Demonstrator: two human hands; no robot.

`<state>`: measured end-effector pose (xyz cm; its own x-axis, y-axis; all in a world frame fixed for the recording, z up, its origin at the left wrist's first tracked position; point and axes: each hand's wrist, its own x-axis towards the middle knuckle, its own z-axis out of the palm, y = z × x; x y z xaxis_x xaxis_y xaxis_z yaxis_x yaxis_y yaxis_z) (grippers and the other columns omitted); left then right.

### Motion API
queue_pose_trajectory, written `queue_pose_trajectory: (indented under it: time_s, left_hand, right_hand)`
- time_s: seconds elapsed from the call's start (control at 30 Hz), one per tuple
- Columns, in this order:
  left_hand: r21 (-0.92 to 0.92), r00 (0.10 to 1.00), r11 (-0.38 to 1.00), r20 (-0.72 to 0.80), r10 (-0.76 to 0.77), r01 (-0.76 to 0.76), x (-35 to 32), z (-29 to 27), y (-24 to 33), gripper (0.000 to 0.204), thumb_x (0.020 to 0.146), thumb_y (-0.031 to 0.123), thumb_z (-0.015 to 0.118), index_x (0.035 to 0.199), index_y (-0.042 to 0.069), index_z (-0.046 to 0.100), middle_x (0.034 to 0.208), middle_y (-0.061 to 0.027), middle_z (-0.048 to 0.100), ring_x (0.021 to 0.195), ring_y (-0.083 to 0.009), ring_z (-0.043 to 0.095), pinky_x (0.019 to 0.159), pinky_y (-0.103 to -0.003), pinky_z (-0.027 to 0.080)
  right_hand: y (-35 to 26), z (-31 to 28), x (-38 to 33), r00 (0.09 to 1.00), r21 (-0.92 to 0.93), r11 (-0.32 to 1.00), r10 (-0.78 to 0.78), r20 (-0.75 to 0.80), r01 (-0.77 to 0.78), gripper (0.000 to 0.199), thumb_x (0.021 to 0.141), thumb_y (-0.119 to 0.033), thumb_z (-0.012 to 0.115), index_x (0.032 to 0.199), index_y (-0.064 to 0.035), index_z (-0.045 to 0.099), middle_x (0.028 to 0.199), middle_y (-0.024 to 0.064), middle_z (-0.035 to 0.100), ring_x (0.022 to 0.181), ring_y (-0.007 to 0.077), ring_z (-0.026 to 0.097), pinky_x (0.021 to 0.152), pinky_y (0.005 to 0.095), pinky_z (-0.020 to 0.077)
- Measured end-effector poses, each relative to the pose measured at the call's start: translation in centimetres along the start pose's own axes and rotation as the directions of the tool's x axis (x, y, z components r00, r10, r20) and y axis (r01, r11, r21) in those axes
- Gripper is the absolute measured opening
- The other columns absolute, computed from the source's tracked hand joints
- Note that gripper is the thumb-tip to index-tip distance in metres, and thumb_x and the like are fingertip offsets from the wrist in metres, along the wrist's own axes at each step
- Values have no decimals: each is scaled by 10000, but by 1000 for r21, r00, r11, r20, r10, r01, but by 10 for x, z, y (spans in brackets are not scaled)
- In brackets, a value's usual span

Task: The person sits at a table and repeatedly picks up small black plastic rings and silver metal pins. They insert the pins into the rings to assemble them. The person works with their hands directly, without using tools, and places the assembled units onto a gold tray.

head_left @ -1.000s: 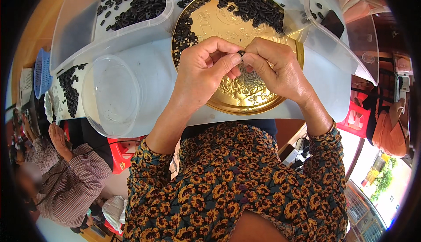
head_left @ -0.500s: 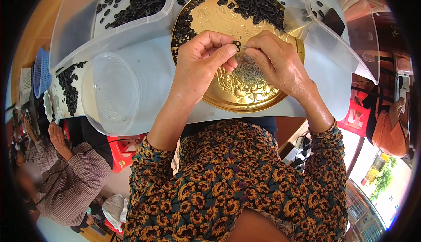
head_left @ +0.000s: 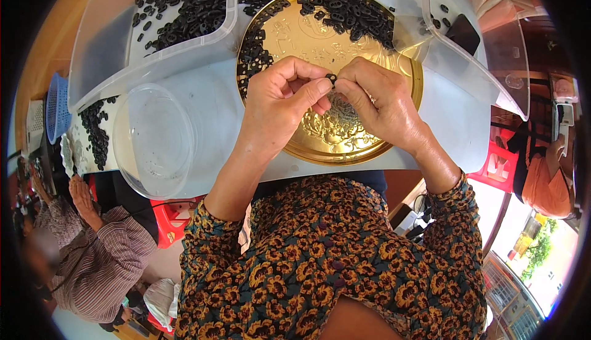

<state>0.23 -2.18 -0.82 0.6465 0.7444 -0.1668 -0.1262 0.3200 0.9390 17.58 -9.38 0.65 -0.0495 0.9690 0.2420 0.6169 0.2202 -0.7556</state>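
Over a round gold tray [head_left: 289, 38], my left hand [head_left: 274, 109] pinches a small black plastic piece with holes [head_left: 332, 78] between thumb and forefinger. My right hand [head_left: 385, 106] is closed in a pinch, its fingertips meeting that piece from the right. Whatever those right fingers hold is too small to make out. Beneath both hands, a heap of tiny silvery metal parts [head_left: 345, 113] lies on the tray, partly hidden. More black pieces [head_left: 354, 13] crowd the tray's far and left edges.
A clear plastic bin [head_left: 231, 20] with many black pieces stands at the far left, another clear bin [head_left: 474, 63] at the right. On the left are a round clear tub [head_left: 154, 140], loose black pieces [head_left: 95, 133] and a blue basket [head_left: 58, 109]. Another person's hand [head_left: 83, 198] is beyond.
My right fingertips have moved left and now meet the black piece in my left hand; a small gap separated them before. Both hands sit slightly lower in the picture.
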Motion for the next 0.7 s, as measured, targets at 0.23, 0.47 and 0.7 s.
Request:
queue_pose_trajectory:
  time_s: [0.23,0.47,0.7]
  left_hand:
    - [-33,1000,999,7,-3,3,3,-2,-6,100,877,48,640,956,-5,610,799,-62,641,687,-109,609,618,-226,501]
    - [-146,998,989,-56,-29,21,-1,-2,-11,107,879,47,638,970,4,602,800,-66,633,683,-117,608,629,-242,510]
    - [-161,997,987,-78,-6,-7,-1,-2,-11,103,872,40,648,955,-2,603,804,-59,624,675,-111,610,617,-235,517]
  right_hand:
    - [3,9,-1,997,24,997,71,-15,-71,108,880,-105,606,870,-2,577,771,148,569,705,334,590,621,382,471]
    - [30,-7,10,982,-457,883,-167,-93,106,162,875,-139,589,983,-21,613,897,105,590,708,293,620,599,350,528]
    - [38,4,4,968,-697,673,140,-209,-248,263,862,-179,625,1100,-68,614,937,96,577,687,290,642,586,372,524]
